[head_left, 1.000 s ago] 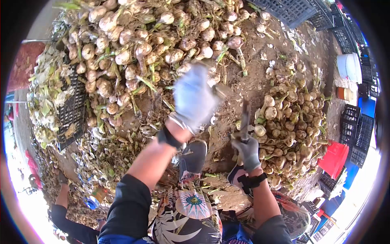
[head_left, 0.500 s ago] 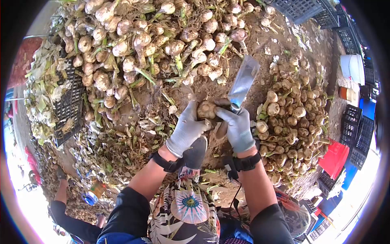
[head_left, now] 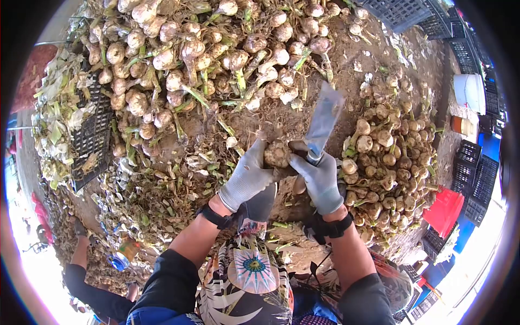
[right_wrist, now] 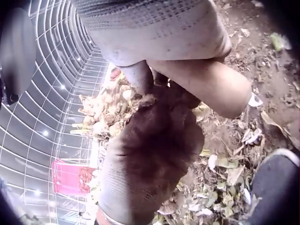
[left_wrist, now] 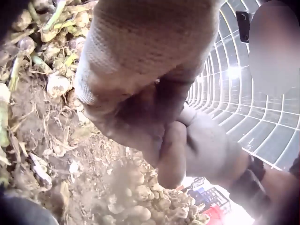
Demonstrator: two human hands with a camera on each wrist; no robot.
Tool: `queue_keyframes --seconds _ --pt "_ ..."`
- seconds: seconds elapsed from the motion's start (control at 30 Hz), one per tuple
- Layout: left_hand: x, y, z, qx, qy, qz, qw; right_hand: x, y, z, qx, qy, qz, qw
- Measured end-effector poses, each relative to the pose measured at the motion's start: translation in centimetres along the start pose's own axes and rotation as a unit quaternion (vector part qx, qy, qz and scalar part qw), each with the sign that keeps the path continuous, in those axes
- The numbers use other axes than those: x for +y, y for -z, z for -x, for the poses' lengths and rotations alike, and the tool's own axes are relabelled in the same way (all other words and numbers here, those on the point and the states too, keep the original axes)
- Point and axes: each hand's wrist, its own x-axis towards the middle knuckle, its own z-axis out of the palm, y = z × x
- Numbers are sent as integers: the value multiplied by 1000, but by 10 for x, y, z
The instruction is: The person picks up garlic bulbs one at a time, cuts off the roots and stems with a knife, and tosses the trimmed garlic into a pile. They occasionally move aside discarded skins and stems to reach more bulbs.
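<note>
In the head view, my gloved left hand (head_left: 246,176) grips a dirt-covered garlic bulb (head_left: 277,154) between thumb and fingers, over the ground in front of my shoe. Close on its right, my gloved right hand (head_left: 322,181) holds a cleaver (head_left: 325,116) by its handle, the broad blade pointing up and away. The right thumb lies against the bulb's side. In the right wrist view, the pale handle end (right_wrist: 215,89) sticks out below the right hand, and the left hand (right_wrist: 140,178) is right beside it. Both wrist views hide most of the bulb behind the gloves.
A large heap of stemmed garlic (head_left: 189,54) lies ahead, and a heap of trimmed bulbs (head_left: 390,162) on the right. Peelings (head_left: 162,189) cover the ground at left near a black crate (head_left: 93,141). A red bucket (head_left: 444,208) and white bucket (head_left: 468,92) stand at right.
My left hand has come back from the big heap with a garlic bulb. My right hand has raised the cleaver and moved in beside it; the bulb has since turned slightly.
</note>
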Motion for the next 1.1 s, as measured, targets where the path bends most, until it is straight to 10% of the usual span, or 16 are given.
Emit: queue_keyframes --seconds 0.1,0.27,0.63,0.73,0.8,0.93,1.0,1.1 --pt "-7 16 1 22 78 -202 976 -6 10 4 -4 114 249 962" --pt "-14 31 2 -9 -114 -369 922 -24 9 20 -70 233 605 759" --pt "-12 43 12 -55 -76 -245 965 -6 10 15 -56 234 569 786" --pt "-20 48 11 -51 9 -39 998 2 21 5 -7 75 598 798" --pt "23 22 19 -22 5 -323 946 21 45 -3 57 23 573 817" --pt "14 9 18 -39 -2 -223 974 36 43 3 -18 12 322 946" --pt "-2 19 10 -51 -136 -317 937 24 26 6 -36 10 268 963" --pt "4 21 8 -103 -291 -562 767 12 15 2 -112 77 301 944"
